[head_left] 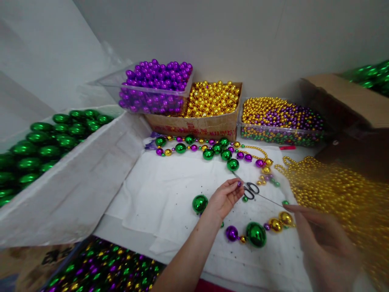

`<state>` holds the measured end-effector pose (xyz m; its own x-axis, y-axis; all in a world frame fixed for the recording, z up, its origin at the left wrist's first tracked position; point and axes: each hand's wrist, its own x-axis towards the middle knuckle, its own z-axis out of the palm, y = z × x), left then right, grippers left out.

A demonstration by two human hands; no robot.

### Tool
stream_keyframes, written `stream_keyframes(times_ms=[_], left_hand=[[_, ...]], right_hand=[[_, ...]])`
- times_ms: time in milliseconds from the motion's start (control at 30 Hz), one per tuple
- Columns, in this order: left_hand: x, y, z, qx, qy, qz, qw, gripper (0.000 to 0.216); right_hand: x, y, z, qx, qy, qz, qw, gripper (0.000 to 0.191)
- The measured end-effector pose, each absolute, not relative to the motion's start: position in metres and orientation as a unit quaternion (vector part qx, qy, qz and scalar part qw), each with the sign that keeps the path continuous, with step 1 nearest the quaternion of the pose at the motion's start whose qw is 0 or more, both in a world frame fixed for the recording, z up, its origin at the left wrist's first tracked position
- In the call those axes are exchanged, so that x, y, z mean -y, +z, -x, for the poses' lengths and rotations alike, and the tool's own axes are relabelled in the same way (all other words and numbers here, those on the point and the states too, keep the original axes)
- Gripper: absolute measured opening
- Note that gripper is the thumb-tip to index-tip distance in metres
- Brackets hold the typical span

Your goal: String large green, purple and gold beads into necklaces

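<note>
My left hand (224,198) pinches a small purple bead (240,183) on a thin needle or wire (267,198) over the white cloth (170,190). My right hand (322,239), blurred at the lower right, pinches the other end of that wire. A strand of big green, purple and gold beads (257,233) lies below the hands, with a loose-looking green ball (199,203) left of my left wrist. Black-handled scissors (251,190) lie just beyond my left fingers. A longer beaded strand (212,149) curves across the back of the cloth.
Bins stand at the back: purple balls (154,87), gold balls (211,99), mixed small beads (281,117). Large green balls (45,142) fill a box on the left. A heap of gold bead strands (340,194) lies on the right. Mixed beads (103,267) sit at the bottom left.
</note>
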<state>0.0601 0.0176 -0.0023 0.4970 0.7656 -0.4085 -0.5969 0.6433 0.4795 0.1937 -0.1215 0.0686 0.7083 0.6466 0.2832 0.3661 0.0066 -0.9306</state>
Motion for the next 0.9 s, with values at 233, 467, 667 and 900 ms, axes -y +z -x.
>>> stream_keyframes(times_ms=[233,467,667,900], left_hand=[[-0.013,0.002,-0.061,-0.312,0.401,-0.166,0.845,0.016],[-0.012,0.003,-0.065,-0.316,0.405,-0.186,0.837,0.017],[-0.013,0.012,-0.074,-0.322,0.399,-0.179,0.840,0.031],[-0.009,0.040,-0.109,-0.227,0.382,-0.218,0.869,0.018]], right_hand=[[0.120,0.062,-0.197,0.375,0.115,0.685,0.614,0.009],[0.120,0.060,-0.200,0.373,0.117,0.680,0.620,0.007],[0.116,0.061,-0.203,0.390,0.118,0.676,0.614,0.010],[0.099,0.061,-0.238,0.375,0.204,0.688,0.586,0.012]])
